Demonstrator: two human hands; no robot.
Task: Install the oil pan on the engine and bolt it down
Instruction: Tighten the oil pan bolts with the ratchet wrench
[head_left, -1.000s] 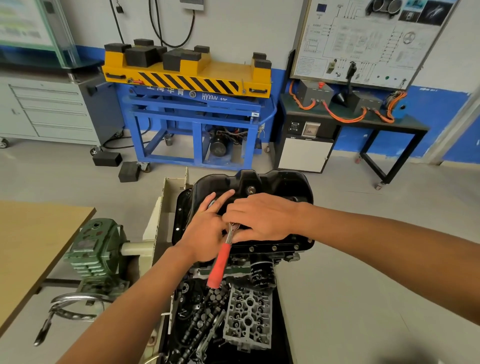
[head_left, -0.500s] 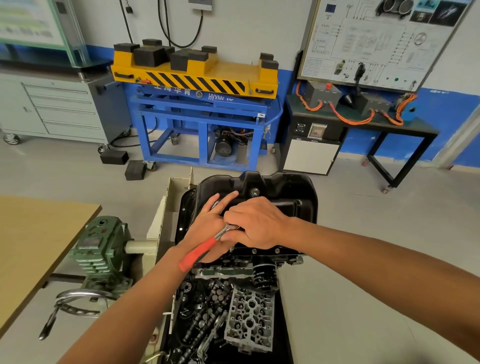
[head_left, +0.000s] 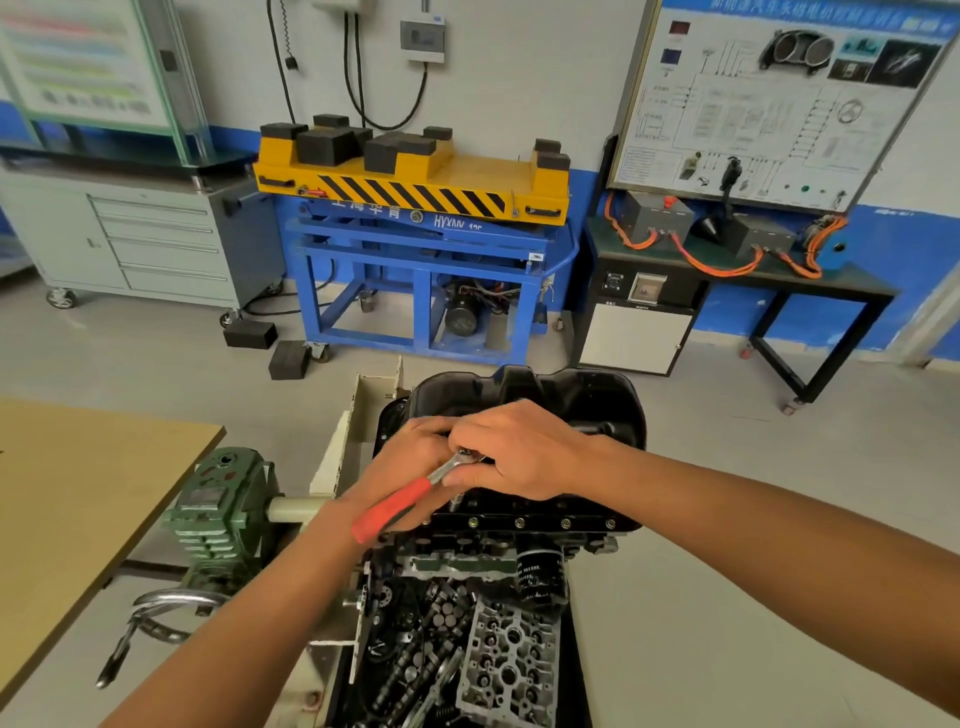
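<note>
The black oil pan (head_left: 571, 400) sits upside-up on the engine block (head_left: 524, 525), with a row of bolts along its near flange. A ratchet with a red handle (head_left: 395, 512) stands on the flange at the pan's near left. My right hand (head_left: 519, 452) curls over the ratchet's metal head. My left hand (head_left: 400, 462) lies palm down on the pan under the handle, which crosses its wrist. My right hand hides its fingertips.
A tray of loose engine parts and a cylinder head (head_left: 511, 660) lies below the engine. The green gearbox of the engine stand (head_left: 218, 509) and its crank handle (head_left: 156, 618) are at the left, beside a wooden table (head_left: 78, 499). A blue and yellow lift table (head_left: 415, 223) stands behind.
The red handle has swung from pointing down toward me to pointing down-left across my left wrist. My left fingers have drawn in under my right hand. The camera has tilted up slightly.
</note>
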